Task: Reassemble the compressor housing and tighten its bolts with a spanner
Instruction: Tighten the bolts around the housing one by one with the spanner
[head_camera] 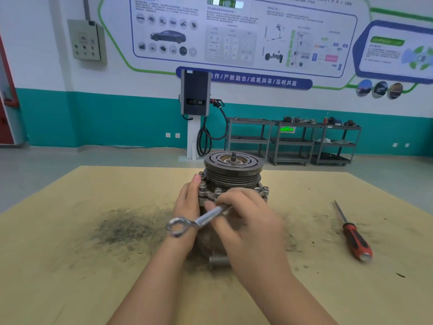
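Workshop walls in white and teal are standing behind the desk (pixel 70 231), with printed posters (pixel 234 31) high up, a grey wall box (pixel 86 41) to their left, and a car charger (pixel 195 95) on a white post directly behind the compressor (pixel 232 174). Right of the charger, three grey shelf carts (pixel 293 139) are carrying small parts.

From the head view, the compressor is standing upright at the middle of the tan desk, pulley end up, with a threaded shaft poking from the pulley centre. Bolts (pixel 202 184) are showing around the flange just below the pulley. The left hand (pixel 187 205) is resting against the compressor's left side, fingers laid fairly straight along the housing with the fingertips reaching the flange. The right hand (pixel 246 221) is sitting in front of the compressor, its fingers curling round the spanner (pixel 199 221) and pinching the shaft near its upper end; that end is hidden, so whether it is seated on a bolt cannot be told. The spanner's ring end is hanging down-left over the left wrist. Dark grime (pixel 126 228) is smeared on the desk left of the compressor. A red-handled screwdriver (pixel 351 233) is lying well to the compressor's right, tip pointing away.
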